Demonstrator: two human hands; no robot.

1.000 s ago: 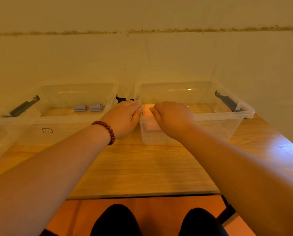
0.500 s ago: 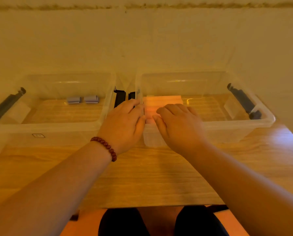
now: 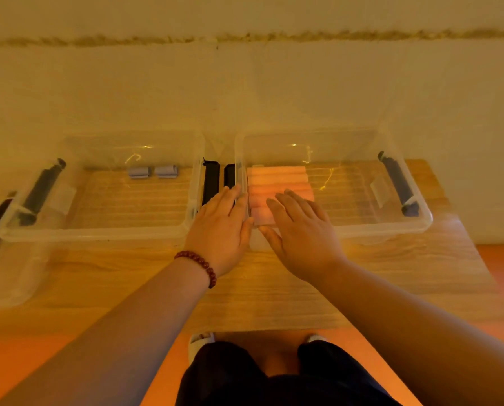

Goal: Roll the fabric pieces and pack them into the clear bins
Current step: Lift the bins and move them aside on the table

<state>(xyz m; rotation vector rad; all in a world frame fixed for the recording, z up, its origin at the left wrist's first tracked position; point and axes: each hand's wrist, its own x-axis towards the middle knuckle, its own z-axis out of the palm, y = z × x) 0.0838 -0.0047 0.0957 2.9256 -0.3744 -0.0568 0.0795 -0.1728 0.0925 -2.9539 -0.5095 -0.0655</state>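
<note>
Two clear bins stand side by side on the wooden table. The right bin [image 3: 414, 227] holds several pink fabric rolls [image 3: 277, 183] packed in a row against its left wall. The left bin [image 3: 98, 234] holds two small grey rolls [image 3: 154, 172] at its far side. My left hand [image 3: 221, 230], with a red bead bracelet at the wrist, lies with straight fingers over the right bin's left front corner. My right hand [image 3: 300, 232] hovers flat over the bin's front rim, its fingers reaching above the nearest pink rolls. Neither hand holds anything.
Black latch handles sit at the bins' ends [image 3: 397, 183], [image 3: 40, 189], and between the bins [image 3: 211, 180]. A third clear container [image 3: 7, 276] shows at the left edge. A wall rises right behind the bins. Bare wooden table [image 3: 391, 273] lies in front of them.
Both hands have uncurled from the pink roll and drawn back toward the bin's front rim with straight fingers. The roll stays in the bin. The camera has tilted down.
</note>
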